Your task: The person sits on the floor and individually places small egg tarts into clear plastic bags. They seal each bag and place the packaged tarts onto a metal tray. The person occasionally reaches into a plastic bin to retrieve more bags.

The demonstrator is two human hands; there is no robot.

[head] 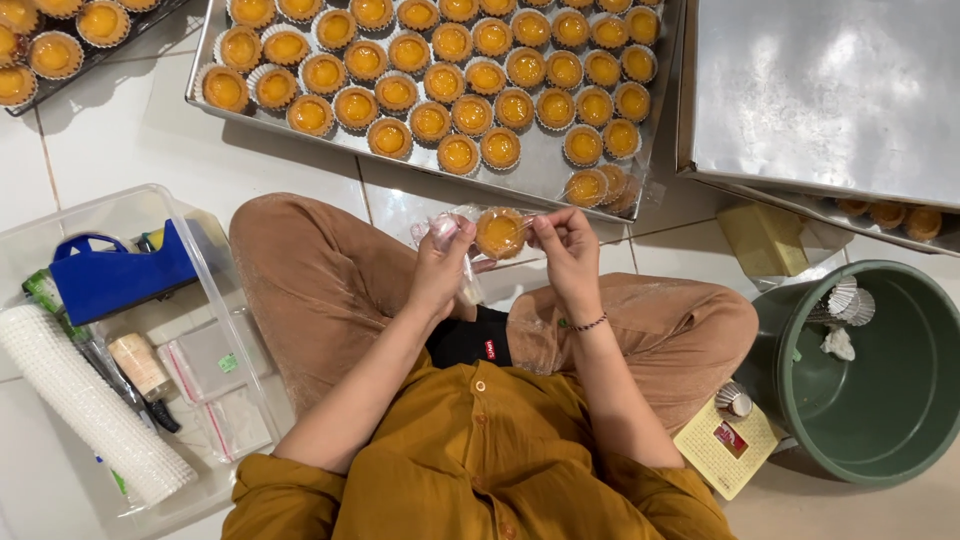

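1. Hands meet at the centre: the left hand (440, 262) and right hand (567, 252) each pinch an edge of a clear plastic sleeve (455, 232) holding one small round orange-yellow tart (500, 232).
2. Judged step: bagging a single tart; next likely calls for sealing the sleeve.
3. At twelve o'clock lies the silver metal tray (540, 172) of tarts.
4. At nine o'clock sits a blue tape dispenser (115, 277); at four, a green plastic bucket (880, 440).

White tiled floor (120, 130) (glossy, evenly lit) with thin grey grout lines.
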